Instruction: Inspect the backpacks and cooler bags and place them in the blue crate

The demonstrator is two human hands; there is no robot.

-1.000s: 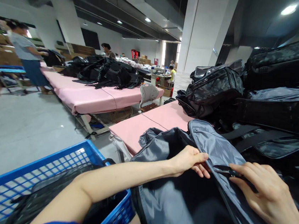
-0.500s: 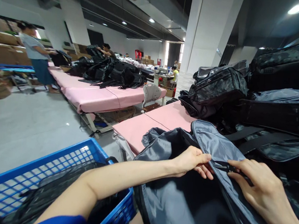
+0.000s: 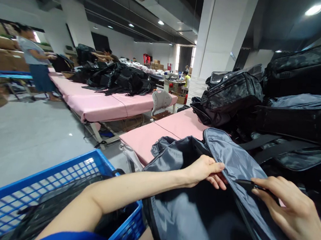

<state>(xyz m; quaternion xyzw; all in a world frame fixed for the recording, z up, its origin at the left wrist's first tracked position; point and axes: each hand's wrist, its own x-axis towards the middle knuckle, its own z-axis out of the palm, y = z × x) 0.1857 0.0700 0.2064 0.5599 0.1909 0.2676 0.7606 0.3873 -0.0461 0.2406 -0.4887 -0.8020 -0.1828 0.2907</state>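
Note:
An opened backpack (image 3: 229,148) with grey lining lies before me, its dark inside facing up. My left hand (image 3: 207,172) pinches the seamed edge of its raised lining panel between thumb and fingers. Just right of that spot, my right hand (image 3: 287,206) grips small black thread snips (image 3: 244,182). Their dark blades point left and lie close to the lining seam, looking closed together. Whether the tips touch the fabric I cannot tell.
Dark camouflage bags (image 3: 232,93) are piled at the right on the pink table (image 3: 173,131). A blue plastic basket (image 3: 102,156) holding black bags stands at the lower left. Co-workers handle bags at another pink table (image 3: 101,104), which bears more black backpacks (image 3: 124,78).
My right hand has drawn slightly right with the snips, away from the seam and my left hand. The blades, apart before, now look closed. My left hand keeps its pinch.

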